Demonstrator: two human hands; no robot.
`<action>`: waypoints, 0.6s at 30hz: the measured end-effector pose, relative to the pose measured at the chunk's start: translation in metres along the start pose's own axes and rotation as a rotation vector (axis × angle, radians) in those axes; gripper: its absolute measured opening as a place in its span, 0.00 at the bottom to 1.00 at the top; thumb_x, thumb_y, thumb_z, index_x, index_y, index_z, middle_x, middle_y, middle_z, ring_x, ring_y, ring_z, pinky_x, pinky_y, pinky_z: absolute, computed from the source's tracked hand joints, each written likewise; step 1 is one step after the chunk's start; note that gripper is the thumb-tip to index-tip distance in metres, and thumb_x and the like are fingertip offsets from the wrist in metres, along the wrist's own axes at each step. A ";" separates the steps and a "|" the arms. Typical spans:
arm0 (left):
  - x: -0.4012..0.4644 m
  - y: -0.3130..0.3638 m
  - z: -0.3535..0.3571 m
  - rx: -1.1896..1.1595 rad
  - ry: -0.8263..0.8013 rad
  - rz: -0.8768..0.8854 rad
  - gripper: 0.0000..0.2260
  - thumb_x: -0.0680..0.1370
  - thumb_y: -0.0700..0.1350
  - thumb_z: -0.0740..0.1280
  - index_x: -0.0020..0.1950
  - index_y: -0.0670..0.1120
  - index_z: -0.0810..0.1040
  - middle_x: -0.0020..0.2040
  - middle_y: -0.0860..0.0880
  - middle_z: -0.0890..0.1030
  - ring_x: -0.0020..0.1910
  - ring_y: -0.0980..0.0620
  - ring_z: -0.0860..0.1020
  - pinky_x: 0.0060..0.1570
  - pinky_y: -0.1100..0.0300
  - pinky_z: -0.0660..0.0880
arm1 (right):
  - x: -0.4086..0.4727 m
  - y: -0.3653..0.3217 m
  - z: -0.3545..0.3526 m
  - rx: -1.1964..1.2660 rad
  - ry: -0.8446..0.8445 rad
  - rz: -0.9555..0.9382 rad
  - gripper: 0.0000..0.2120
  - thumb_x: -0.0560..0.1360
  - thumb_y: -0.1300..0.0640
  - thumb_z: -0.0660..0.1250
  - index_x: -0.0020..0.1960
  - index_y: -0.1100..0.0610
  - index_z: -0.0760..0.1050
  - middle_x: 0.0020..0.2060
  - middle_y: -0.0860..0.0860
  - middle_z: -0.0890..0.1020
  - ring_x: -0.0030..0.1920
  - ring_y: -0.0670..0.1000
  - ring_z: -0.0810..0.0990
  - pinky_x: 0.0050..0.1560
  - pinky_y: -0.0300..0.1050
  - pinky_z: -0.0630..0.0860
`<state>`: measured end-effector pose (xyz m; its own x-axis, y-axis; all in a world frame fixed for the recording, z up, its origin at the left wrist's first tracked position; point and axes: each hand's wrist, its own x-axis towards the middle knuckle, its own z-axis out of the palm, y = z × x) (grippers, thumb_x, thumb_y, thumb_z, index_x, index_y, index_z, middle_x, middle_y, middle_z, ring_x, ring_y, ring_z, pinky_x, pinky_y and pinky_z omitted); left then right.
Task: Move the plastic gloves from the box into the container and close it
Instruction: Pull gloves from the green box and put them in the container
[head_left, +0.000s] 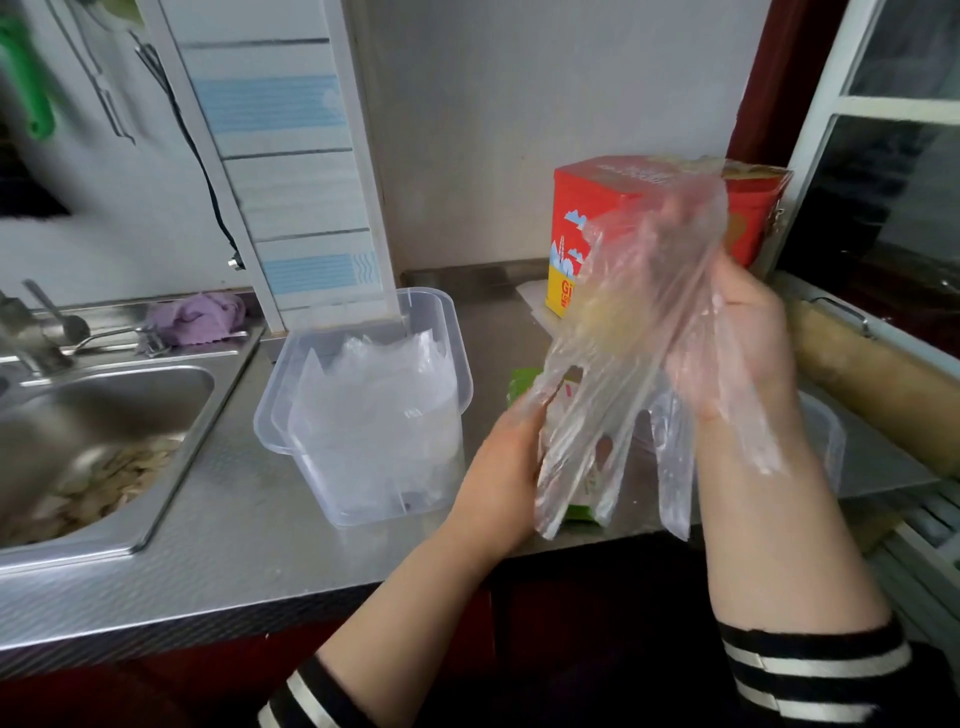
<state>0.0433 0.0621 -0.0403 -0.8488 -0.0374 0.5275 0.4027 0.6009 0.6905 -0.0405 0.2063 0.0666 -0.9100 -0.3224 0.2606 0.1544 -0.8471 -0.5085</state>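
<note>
Both my hands, left (511, 441) and right (743, 353), pinch the limp gloves (634, 322); loose sheets could slip out short of the container (363, 415) left of them.

1. Clear, see-through thin plastic gloves (639, 332), at centre right.
2. Clear, colourless square plastic container (363, 415), at centre.
3. Red rectangular tin box (597, 208) with a yellow base and pale blue picture, at one o'clock.
4. Lilac crumpled cloth (197, 317), at ten o'clock.
5. Black sleeves (810, 670) with white stripes, at five o'clock.
6. Silver-grey steel sink (104, 405), at nine o'clock.
</note>
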 end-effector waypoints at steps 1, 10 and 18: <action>0.005 0.010 -0.004 -0.149 0.038 -0.066 0.17 0.80 0.44 0.65 0.65 0.60 0.70 0.64 0.66 0.73 0.62 0.67 0.73 0.58 0.75 0.66 | 0.000 0.001 -0.004 -0.039 0.046 0.010 0.17 0.82 0.56 0.56 0.64 0.65 0.74 0.51 0.55 0.83 0.53 0.52 0.82 0.62 0.46 0.76; 0.054 0.075 -0.052 -0.488 -0.125 -0.294 0.25 0.76 0.65 0.60 0.53 0.45 0.81 0.47 0.48 0.85 0.41 0.56 0.81 0.43 0.64 0.76 | -0.005 0.013 -0.006 -0.162 0.043 0.053 0.24 0.57 0.52 0.81 0.49 0.58 0.78 0.46 0.56 0.85 0.47 0.52 0.85 0.43 0.43 0.82; 0.046 0.117 -0.074 0.305 -0.206 -0.115 0.31 0.66 0.74 0.62 0.59 0.54 0.74 0.48 0.62 0.80 0.47 0.65 0.77 0.45 0.67 0.72 | 0.008 0.029 -0.015 -0.385 0.074 0.169 0.10 0.76 0.62 0.63 0.56 0.63 0.76 0.42 0.55 0.82 0.44 0.51 0.83 0.52 0.47 0.79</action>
<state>0.0768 0.0709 0.1012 -0.9459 0.0244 0.3236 0.2071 0.8130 0.5441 -0.0490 0.1855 0.0419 -0.9114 -0.4006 0.0947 0.1622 -0.5609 -0.8118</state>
